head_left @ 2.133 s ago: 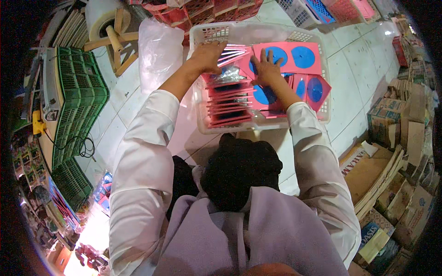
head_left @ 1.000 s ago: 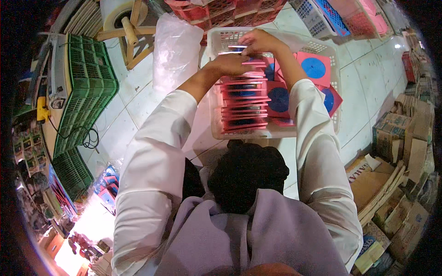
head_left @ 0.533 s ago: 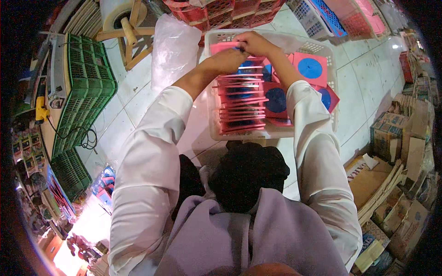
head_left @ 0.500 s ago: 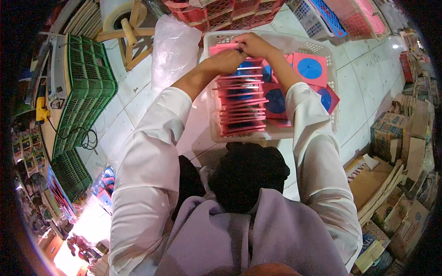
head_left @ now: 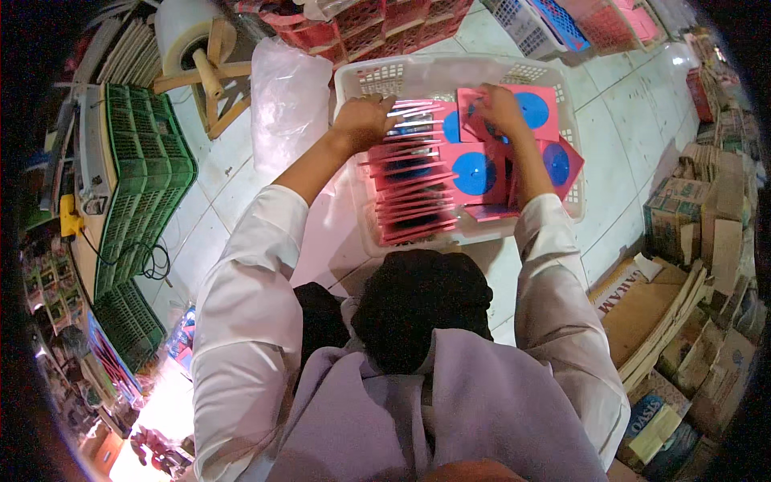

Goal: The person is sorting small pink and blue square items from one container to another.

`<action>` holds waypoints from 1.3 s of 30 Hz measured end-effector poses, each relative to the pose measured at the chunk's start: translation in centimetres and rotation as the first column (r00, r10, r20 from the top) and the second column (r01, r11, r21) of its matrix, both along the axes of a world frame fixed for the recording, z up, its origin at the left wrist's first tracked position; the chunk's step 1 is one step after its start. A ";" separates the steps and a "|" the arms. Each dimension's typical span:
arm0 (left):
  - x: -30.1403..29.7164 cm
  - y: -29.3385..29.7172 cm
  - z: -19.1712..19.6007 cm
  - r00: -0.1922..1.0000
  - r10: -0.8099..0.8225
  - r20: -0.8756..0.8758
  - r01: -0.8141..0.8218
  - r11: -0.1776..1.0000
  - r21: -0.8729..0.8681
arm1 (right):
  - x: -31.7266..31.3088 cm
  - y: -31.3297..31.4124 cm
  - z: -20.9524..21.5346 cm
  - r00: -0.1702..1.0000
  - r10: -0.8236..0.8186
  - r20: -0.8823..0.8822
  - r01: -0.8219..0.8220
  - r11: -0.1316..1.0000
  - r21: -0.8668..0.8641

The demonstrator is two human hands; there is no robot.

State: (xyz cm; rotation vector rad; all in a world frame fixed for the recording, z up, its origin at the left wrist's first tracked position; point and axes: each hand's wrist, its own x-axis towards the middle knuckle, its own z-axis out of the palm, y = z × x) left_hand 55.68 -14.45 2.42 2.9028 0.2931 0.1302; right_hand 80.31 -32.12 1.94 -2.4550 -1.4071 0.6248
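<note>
A white plastic basket (head_left: 347, 217) stands on the floor in front of me. Thin pink square panels (head_left: 414, 197) stand on edge in a row along its left side. At the row's far left end, my left hand (head_left: 361, 122) has its fingers curled against the panels' edges. Over the right part of the basket, my right hand (head_left: 499, 111) grips a pink square panel (head_left: 468, 120) with blue on its face; the fingers partly hide it. Near it lie flat pink squares with blue discs, one in the middle (head_left: 474, 173) and one at the right (head_left: 556, 164).
Clear plastic wrap (head_left: 287, 104) stands left of the basket, near a wooden stand (head_left: 207, 74) with a large roll. A green crate (head_left: 148, 169) is at the left. Red crates (head_left: 369, 32) are beyond the basket. Flattened cardboard (head_left: 642, 309) and boxes line the right.
My hands were together at the row's far end. The right hand has moved right to the flat squares and grips one; the left has shifted left and slightly nearer. The view has shifted a little.
</note>
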 end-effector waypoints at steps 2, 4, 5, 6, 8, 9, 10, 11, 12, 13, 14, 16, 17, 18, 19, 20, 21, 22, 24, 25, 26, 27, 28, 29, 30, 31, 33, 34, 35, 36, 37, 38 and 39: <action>0.1 0.8 0.1 0.999 -0.001 -0.033 -0.001 0.998 -0.067 | -0.3 -3.2 -0.2 0.802 -0.046 0.595 0.179 0.970 -0.165; 0.1 1.2 1.1 0.980 0.049 -0.193 -0.086 0.979 -0.186 | 0.1 -4.0 2.5 0.896 0.016 0.445 0.163 0.917 -0.363; -0.1 1.4 1.1 0.979 0.053 -0.195 -0.090 0.978 -0.187 | 0.6 -4.4 3.4 0.961 0.041 0.273 0.119 0.831 -0.544; 0.8 1.3 1.2 0.977 0.016 -0.215 -0.057 0.980 -0.190 | 3.2 -5.5 2.5 0.985 0.058 0.163 0.045 0.823 -0.566; 1.3 1.5 0.6 0.969 -0.005 -0.248 -0.043 0.982 -0.186 | 5.0 -5.8 2.6 0.975 0.110 0.192 0.031 0.793 -0.609; 1.4 1.6 0.2 0.981 -0.017 -0.195 -0.022 0.980 -0.196 | 5.2 -5.3 2.8 0.960 0.180 0.216 0.004 0.761 -0.649; 1.6 1.8 -0.2 0.990 -0.030 -0.141 0.001 0.979 -0.204 | 4.3 -5.2 2.3 0.953 0.137 0.270 0.043 0.820 -0.570; 1.7 2.0 -0.6 0.989 -0.023 -0.143 -0.006 0.980 -0.200 | 3.9 -5.1 2.2 0.953 0.143 0.268 0.036 0.823 -0.567; 1.9 2.2 -0.4 0.989 -0.032 -0.147 -0.005 0.970 -0.241 | 2.4 -4.2 3.4 0.912 0.260 0.319 -0.010 0.790 -0.613; 2.2 2.2 -0.3 0.988 -0.046 -0.150 0.002 0.960 -0.281 | 1.6 -3.5 4.5 0.857 0.369 0.361 -0.045 0.751 -0.659; 2.4 2.3 -0.2 0.987 -0.026 -0.159 -0.011 0.975 -0.223 | 1.8 -2.9 5.0 0.854 0.374 0.362 -0.050 0.752 -0.658; 2.3 2.5 0.0 0.986 -0.050 -0.158 0.015 0.976 -0.216 | 2.2 -2.0 6.1 0.883 0.286 0.373 -0.054 0.850 -0.524; 2.2 2.6 0.1 0.985 -0.077 -0.157 0.043 0.977 -0.210 | 2.5 -1.9 6.9 0.883 0.285 0.372 -0.054 0.850 -0.524; 1.5 2.8 0.1 0.992 -0.080 -0.100 0.056 0.973 -0.225 | 2.2 -1.4 8.2 0.892 0.232 0.387 -0.153 0.962 -0.224; 1.4 2.8 0.1 0.992 -0.078 -0.103 0.053 0.973 -0.224 | 1.7 -0.9 9.7 0.907 0.174 0.383 -0.228 0.968 0.100; 1.2 2.6 0.2 0.989 -0.061 -0.133 0.033 0.978 -0.206 | 0.6 -0.2 10.8 0.908 0.177 0.381 -0.232 0.967 0.102; 1.0 2.5 0.4 0.986 -0.040 -0.161 0.010 0.983 -0.186 | -1.7 1.1 12.2 0.943 0.205 0.261 -0.274 0.925 0.264; 1.2 2.2 0.2 0.989 -0.035 -0.141 0.006 0.980 -0.200 | -3.4 2.1 12.9 0.960 0.241 0.142 -0.279 0.864 0.419; 1.5 1.7 0.3 0.986 -0.073 -0.150 0.049 0.986 -0.157 | -4.8 4.5 10.3 0.927 0.322 0.194 -0.376 0.779 0.503; 1.6 1.5 0.4 0.981 -0.107 -0.162 0.089 0.989 -0.118 | -5.2 5.8 8.6 0.921 0.332 0.203 -0.389 0.812 0.435; 2.0 1.1 0.9 0.987 -0.100 -0.126 0.089 0.992 -0.090 | -5.7 7.0 7.1 0.916 0.341 0.210 -0.398 0.842 0.364; 1.9 1.2 0.7 0.987 -0.099 -0.126 0.089 0.992 -0.086 | -6.7 8.4 6.4 0.905 0.378 0.195 -0.422 0.857 0.297; 1.8 1.3 0.3 0.989 -0.089 -0.119 0.079 0.993 -0.090 | -7.7 9.5 5.9 0.893 0.414 0.177 -0.447 0.865 0.229; 1.6 1.4 0.1 0.991 -0.079 -0.112 0.068 0.993 -0.095 | -8.4 10.4 4.4 0.892 0.414 0.179 -0.448 0.864 0.232; 1.7 1.5 0.1 0.990 -0.085 -0.111 0.075 0.993 -0.093 | -8.7 11.0 2.5 0.888 0.429 0.167 -0.459 0.852 0.252; 1.9 1.5 0.2 0.988 -0.064 -0.138 0.057 0.997 -0.054 | -8.5 11.2 1.1 0.887 0.435 0.155 -0.461 0.845 0.270; 2.5 1.2 0.4 0.982 -0.016 -0.189 0.021 0.999 0.024 | -7.4 11.8 -0.4 0.912 0.409 -0.015 -0.375 0.850 0.369; 2.2 1.0 2.0 0.983 0.028 -0.183 -0.025 1.000 0.019 | -7.4 11.9 -0.1 0.894 0.408 -0.187 -0.288 0.840 0.459; 2.2 1.0 3.0 0.983 0.019 -0.184 -0.017 1.000 0.014 | -6.7 10.9 0.2 0.896 0.400 -0.190 -0.281 0.845 0.455; 1.3 1.4 3.8 0.991 0.065 -0.118 -0.067 0.998 -0.013 | -6.7 10.0 2.8 0.946 0.279 -0.163 -0.218 0.925 0.312; 0.9 1.8 4.4 0.994 0.098 -0.051 -0.101 0.994 -0.044 | -5.9 8.6 4.3 0.983 0.145 -0.112 -0.126 0.978 0.166; 1.1 1.9 4.8 0.994 0.100 -0.039 -0.104 0.988 -0.115 | -4.1 6.5 3.2 0.999 0.024 0.027 -0.026 0.997 0.076; 1.3 1.9 4.5 0.995 0.094 -0.039 -0.098 0.988 -0.117 | -2.7 4.6 1.5 0.982 -0.083 0.171 0.085 0.996 0.000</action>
